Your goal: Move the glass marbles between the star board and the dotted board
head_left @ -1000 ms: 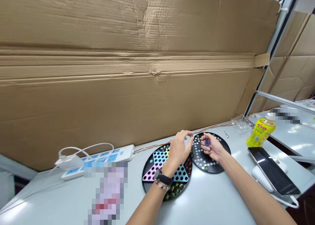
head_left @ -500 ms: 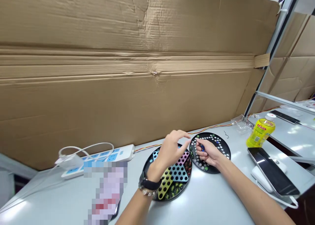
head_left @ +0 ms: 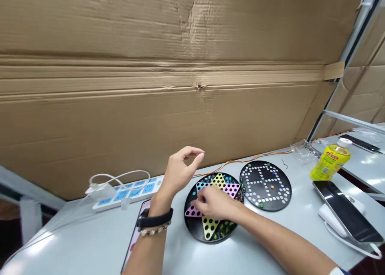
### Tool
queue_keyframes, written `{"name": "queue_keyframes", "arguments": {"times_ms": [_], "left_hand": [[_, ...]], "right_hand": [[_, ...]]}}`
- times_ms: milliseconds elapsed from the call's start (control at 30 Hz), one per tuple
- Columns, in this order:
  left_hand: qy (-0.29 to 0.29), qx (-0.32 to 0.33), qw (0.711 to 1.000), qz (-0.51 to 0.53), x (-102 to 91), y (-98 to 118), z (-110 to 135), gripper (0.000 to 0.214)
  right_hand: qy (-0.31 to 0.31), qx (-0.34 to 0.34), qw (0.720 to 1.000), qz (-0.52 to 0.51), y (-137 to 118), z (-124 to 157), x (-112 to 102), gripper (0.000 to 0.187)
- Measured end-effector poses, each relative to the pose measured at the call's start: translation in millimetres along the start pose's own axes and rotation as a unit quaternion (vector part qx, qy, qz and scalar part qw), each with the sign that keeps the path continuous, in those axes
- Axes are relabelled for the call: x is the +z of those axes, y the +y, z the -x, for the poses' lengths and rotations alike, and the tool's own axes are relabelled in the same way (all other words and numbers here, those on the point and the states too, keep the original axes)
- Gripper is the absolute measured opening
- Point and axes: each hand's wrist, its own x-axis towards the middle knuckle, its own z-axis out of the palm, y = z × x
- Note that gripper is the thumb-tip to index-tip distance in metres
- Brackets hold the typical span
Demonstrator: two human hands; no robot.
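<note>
1. At far left, a power strip (head_left: 126,195) is lying against the cardboard wall (head_left: 180,66), with a white cable (head_left: 118,174) looping over it (probably kept back there, clear of the hands). Its writing is too small to read.
2. On the near side, a phone (head_left: 135,231) is lying partly under the left wrist.
3. The left hand (head_left: 182,172) is hanging raised above the table, open, with its fingers loosely curled and nothing visible in its grip. A black band (head_left: 155,218) and a bead bracelet (head_left: 153,229) are circling its wrist.
4. The right hand (head_left: 213,202) is reaching over the star board (head_left: 189,223), fingers bunched at its pink point. I cannot tell whether they are gripping anything. Marbles (head_left: 226,227) are sitting in its rim.
5. Just right of it, a round board (head_left: 265,186) is lying flat.
6. At far right, a yellow bottle (head_left: 330,162) is standing, its red label unreadable, beside a tablet (head_left: 347,210) leaning on a white stand (head_left: 331,221), likely to keep it tilted.
</note>
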Motion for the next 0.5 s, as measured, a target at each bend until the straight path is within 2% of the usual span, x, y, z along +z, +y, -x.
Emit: {"name": "queue_keyframes", "arguments": {"times_ms": [100, 167, 300, 500], "left_hand": [[0.001, -0.001, 1.000, 0.004, -1.8, 1, 1, 0.027], [0.003, -0.001, 1.000, 0.007, -2.3, 2, 1, 0.027], [0.007, 0.007, 1.000, 0.017, -2.0, 4, 0, 0.025], [-0.003, 0.006, 1.000, 0.014, 0.2, 7, -1, 0.026]], "right_hand": [[-0.028, -0.040, 0.981, 0.187, -20, 3, 27, 0.024], [-0.052, -0.069, 0.964, 0.253, -23, 6, 42, 0.021], [-0.068, -0.091, 0.953, 0.282, -19, 9, 57, 0.024], [-0.068, -0.115, 0.943, 0.304, -18, 10, 60, 0.022]]}}
